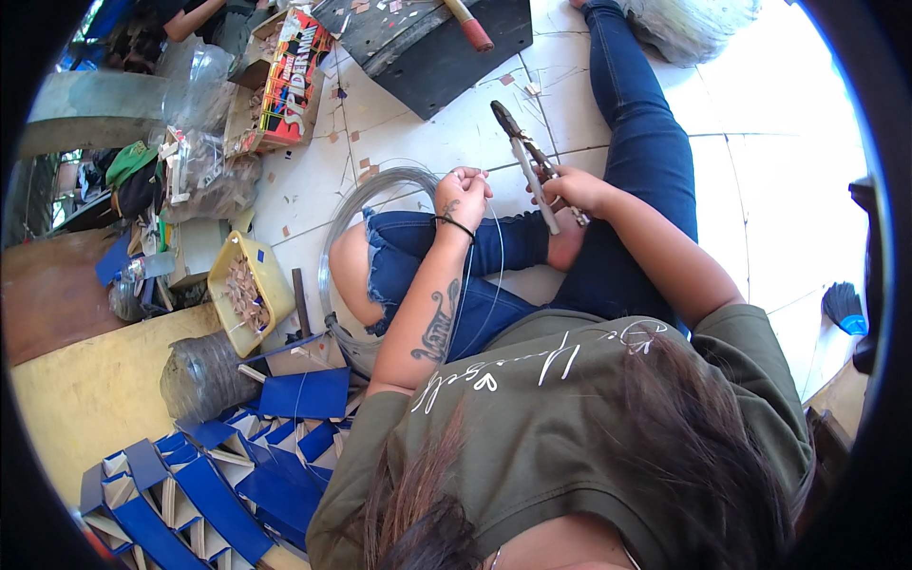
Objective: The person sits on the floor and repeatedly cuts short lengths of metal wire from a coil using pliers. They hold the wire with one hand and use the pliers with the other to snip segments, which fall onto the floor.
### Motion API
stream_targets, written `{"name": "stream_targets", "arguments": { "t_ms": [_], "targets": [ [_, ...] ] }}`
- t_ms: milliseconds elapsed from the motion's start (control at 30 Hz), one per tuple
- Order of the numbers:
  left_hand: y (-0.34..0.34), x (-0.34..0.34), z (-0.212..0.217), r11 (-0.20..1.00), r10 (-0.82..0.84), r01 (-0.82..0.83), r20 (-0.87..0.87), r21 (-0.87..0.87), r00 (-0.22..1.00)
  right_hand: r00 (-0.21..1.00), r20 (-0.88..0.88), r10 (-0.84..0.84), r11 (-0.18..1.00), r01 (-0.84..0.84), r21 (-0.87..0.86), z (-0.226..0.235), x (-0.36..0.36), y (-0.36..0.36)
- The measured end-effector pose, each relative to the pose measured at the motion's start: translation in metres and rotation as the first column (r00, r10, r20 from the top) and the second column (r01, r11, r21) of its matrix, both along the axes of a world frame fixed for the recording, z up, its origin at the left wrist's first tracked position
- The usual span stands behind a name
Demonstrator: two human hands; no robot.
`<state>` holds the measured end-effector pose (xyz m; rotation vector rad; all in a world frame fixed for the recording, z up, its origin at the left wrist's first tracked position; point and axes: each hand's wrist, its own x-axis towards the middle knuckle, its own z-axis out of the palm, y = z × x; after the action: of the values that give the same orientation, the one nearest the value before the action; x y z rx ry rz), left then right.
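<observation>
My left hand is closed, fingertips pinched on a thin wire that loops down over my lap. Beside and under that forearm, a coil of silvery wire rests around my bent knee. My right hand is wrapped round a pair of pliers, their dark end pointing up and away from me. A pale straight bar runs along the pliers; whether it is one of their handles I cannot tell. A small gap lies between the two hands.
Left of me stands a yellow plastic bin of small wooden pieces. Many blue-covered wooden pieces are stacked lower left. Ahead are a dark block with a red-handled tool and a colourful box. A brush lies right.
</observation>
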<state>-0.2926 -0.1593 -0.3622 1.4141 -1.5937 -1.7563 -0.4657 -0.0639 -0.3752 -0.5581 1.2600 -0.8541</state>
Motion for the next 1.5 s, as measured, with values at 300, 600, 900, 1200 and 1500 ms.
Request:
{"name": "stream_targets", "arguments": {
  "t_ms": [300,600,900,1200,1500],
  "targets": [
    [-0.008,-0.004,0.021,0.999,0.049,-0.049,-0.095,0.006,0.994,0.979,0.001,0.206,0.978,-0.206,-0.035,0.022,-0.005,0.008],
    [-0.012,-0.009,0.006,0.997,-0.034,0.032,-0.033,-0.073,0.999,0.959,0.036,0.282,0.959,-0.281,-0.034,0.013,-0.005,0.006],
    [-0.016,0.004,0.023,0.963,-0.27,0.269,0.086,0.024,0.959,0.949,-0.218,0.227,0.974,-0.223,0.046,0.001,-0.003,0.0],
    [-0.008,-0.008,0.007,0.988,-0.137,0.139,0.032,-0.073,0.99,0.964,-0.257,0.064,0.998,-0.054,0.044,-0.008,0.002,-0.003],
    [-0.003,-0.012,-0.009,0.987,-0.064,0.074,0.078,-0.141,0.995,0.905,-0.418,0.084,0.996,-0.063,0.064,-0.021,0.004,-0.007]
  ]
}}
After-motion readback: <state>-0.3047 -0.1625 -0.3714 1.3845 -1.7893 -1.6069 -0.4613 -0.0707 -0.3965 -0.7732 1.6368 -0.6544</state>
